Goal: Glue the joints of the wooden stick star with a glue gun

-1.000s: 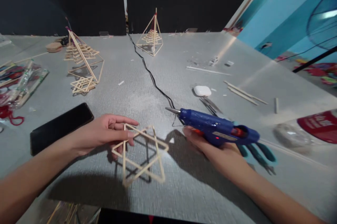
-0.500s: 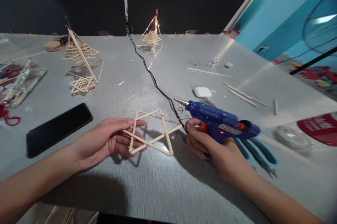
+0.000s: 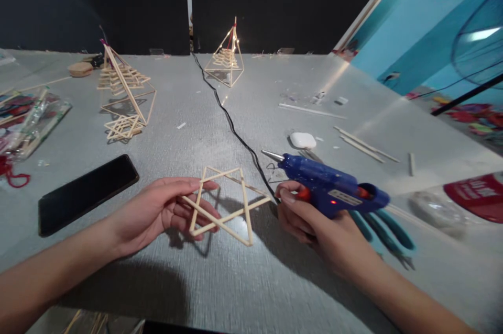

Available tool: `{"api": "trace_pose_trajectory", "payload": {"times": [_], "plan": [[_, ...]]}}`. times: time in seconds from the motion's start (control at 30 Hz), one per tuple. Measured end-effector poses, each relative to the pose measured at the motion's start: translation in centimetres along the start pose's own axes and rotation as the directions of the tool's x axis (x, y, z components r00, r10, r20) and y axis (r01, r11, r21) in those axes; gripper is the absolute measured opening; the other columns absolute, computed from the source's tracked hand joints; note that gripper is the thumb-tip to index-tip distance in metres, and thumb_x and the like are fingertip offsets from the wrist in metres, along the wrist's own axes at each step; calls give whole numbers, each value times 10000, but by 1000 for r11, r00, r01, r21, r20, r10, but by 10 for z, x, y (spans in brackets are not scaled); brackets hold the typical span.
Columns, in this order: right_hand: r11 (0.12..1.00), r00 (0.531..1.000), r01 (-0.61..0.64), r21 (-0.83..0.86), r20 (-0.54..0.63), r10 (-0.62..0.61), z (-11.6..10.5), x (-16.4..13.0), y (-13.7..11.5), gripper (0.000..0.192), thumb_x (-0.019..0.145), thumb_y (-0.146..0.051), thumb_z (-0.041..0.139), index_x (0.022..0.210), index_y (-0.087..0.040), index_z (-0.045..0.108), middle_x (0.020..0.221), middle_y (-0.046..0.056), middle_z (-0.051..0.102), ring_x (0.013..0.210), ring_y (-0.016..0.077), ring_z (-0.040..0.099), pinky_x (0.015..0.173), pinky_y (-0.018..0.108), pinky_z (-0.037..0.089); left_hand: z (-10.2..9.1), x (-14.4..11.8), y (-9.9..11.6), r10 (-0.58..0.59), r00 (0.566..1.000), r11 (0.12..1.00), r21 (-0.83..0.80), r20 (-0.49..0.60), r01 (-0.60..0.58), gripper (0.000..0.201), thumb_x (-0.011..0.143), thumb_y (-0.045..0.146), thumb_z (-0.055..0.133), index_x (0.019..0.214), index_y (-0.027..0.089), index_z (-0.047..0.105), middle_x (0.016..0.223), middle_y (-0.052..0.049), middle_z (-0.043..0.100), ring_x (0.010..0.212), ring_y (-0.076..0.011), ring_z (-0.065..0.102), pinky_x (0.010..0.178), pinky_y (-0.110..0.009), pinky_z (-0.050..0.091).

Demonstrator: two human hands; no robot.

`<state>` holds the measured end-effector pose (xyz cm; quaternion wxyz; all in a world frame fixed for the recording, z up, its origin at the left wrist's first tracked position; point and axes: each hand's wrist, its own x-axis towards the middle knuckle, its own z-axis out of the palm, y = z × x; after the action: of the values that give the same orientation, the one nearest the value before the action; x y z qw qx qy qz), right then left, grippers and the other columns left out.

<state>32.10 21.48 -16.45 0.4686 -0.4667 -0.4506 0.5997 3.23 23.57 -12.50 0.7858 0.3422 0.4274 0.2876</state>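
Left hand (image 3: pixel 157 213) fingers pinching stick star (image 3: pixel 223 206), right hand (image 3: pixel 314 221) gripping glue gun (image 3: pixel 330 187), cord (image 3: pixel 231 127) between

On the table (image 3: pixel 220 281), the left hand (image 3: pixel 157 213) sits left of centre with a stick star (image 3: pixel 223 206) in its fingers, and the right hand (image 3: pixel 314 224) is just to the star's right, wrapped around a glue gun (image 3: pixel 330 187) whose nozzle points left toward the far side of the star. A phone (image 3: pixel 86 192) lies left of the left hand, with a stick pyramid (image 3: pixel 123 93) behind it and another pyramid (image 3: pixel 228 56) at the far middle edge. A cord (image 3: pixel 230 124) runs from there to the gun, an earbud case (image 3: pixel 302 140) lies behind the gun, and pliers (image 3: pixel 385 224) lie to its right.
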Motion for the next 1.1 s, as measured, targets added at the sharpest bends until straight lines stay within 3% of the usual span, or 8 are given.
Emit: {"api": "trace_pose_trajectory", "payload": {"times": [0.17,0.33,0.4,0.57,0.77,0.97,1.1], "plan": [[992,992,-126,-24,-34,125,3,0,5,552,808,-708,877,1011,-223,711,571,-108,294,507,91,282,453,252,209,6,1,-11,10,999,1000,28,48,-11,448,1002,432,793,1376,203,703,1178,-161,852,924,-268,868,769,-300,701],[984,986,-161,-77,-62,156,4,2,4,580,750,-725,901,816,-221,622,572,-96,336,512,74,252,468,260,210,11,7,-25,-15,980,995,96,196,-4,490,974,541,833,1335,222,742,1339,-156,811,1129,-265,835,981,-342,669],[982,984,-173,-75,-61,169,4,1,1,604,735,-737,898,762,-225,579,562,-95,336,513,74,249,471,262,211,12,8,-27,1,972,991,130,234,-32,503,964,587,829,1315,229,789,1339,-143,814,1129,-251,830,972,-328,665],[978,982,-177,-109,39,182,4,0,-6,585,781,-735,854,736,-232,557,557,-88,340,508,79,240,467,269,190,15,3,-22,7,965,967,245,264,-74,462,957,616,820,1179,215,881,1125,-142,871,816,-168,827,764,-238,645],[970,973,-190,-151,101,206,1,-1,0,535,845,-714,827,801,-224,617,583,-91,320,538,87,222,480,270,193,24,-3,-16,22,944,956,271,329,-116,344,936,575,852,1131,295,891,1068,-99,878,827,-149,830,772,-201,649],[966,972,-203,-160,89,219,0,0,2,540,822,-711,844,803,-219,623,578,-93,327,534,84,234,483,266,221,26,-5,-18,9,948,965,247,319,-92,225,959,452,843,1088,277,902,1060,-82,882,882,-156,834,761,-199,650],[962,985,-175,-211,-33,172,-4,-2,5,522,830,-719,823,809,-228,644,605,-57,418,537,105,325,488,278,292,20,0,-20,36,978,958,271,204,-92,382,923,421,880,1239,209,852,1086,-118,879,891,-180,838,792,-239,648]]}}
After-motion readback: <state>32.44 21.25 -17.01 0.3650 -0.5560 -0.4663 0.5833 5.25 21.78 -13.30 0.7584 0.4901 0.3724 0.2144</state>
